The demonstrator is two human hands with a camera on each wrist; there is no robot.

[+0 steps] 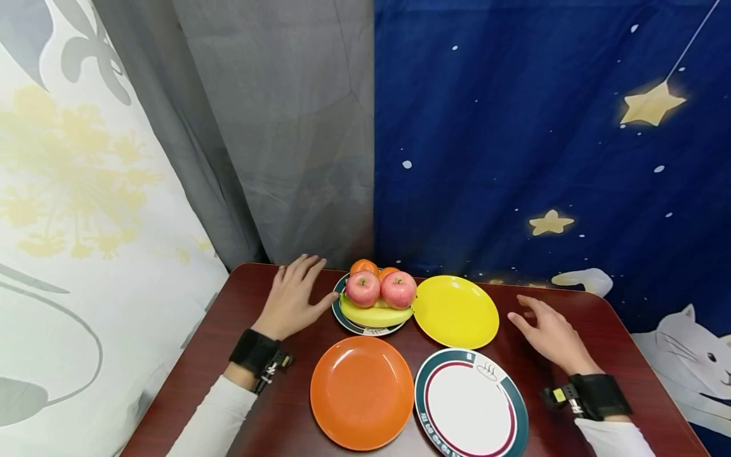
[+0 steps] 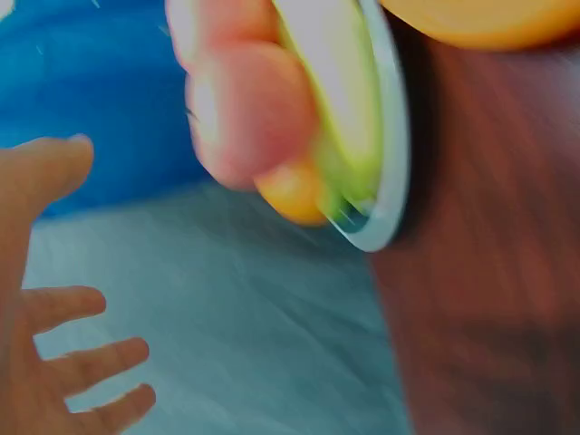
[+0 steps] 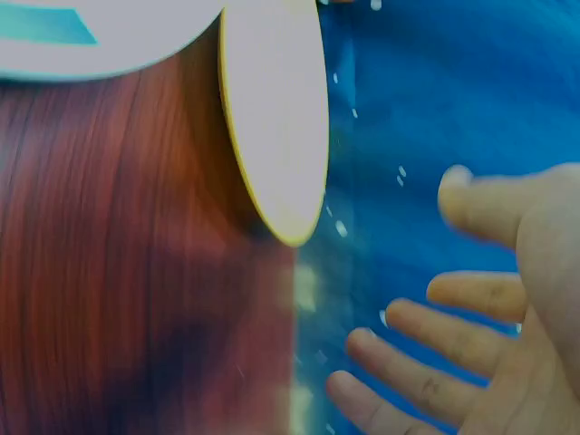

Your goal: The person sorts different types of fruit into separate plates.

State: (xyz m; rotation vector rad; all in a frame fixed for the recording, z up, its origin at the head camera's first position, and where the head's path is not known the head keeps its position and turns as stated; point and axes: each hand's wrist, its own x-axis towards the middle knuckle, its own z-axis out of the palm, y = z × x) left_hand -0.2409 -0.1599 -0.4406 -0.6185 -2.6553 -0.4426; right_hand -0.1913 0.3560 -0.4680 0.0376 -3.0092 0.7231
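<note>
Nearest my head camera, two bare plates are lying at the front of the dark red wooden table (image 1: 274, 419): a round orange plastic plate (image 1: 362, 392) and, just beside it on the right, a round white plate with a green and red rim (image 1: 471, 404). I am seeing nothing on either.

Behind them, a smaller green-rimmed plate (image 1: 349, 322) is carrying all the fruit: two red apples (image 1: 380, 289) sitting side by side on a yellow banana (image 1: 374, 314), with two orange tangerines (image 1: 372, 268) tucked at the back. A round yellow plastic plate (image 1: 455, 311) is lying just to its right, also bare, its rim touching or nearly touching the fruit plate.

I am reading my left hand (image 1: 294, 297) as open, fingers straight and spread flat on the table, its thumb reaching to the rim of the fruit plate; I cannot tell whether thumb and rim are touching. My right hand (image 1: 547, 332) is likewise open, fingers relaxed and slightly spread, hovering or resting near the right edge of the yellow plate and holding nothing. Both wrist views are blurring, showing only spread fingers and plate edges.

I am judging the work as barely begun: every fruit is sitting on one plate, three plates are waiting unfilled, and neither hand is gripping anything.

Grey, floral and starry blue curtains are hanging behind.
</note>
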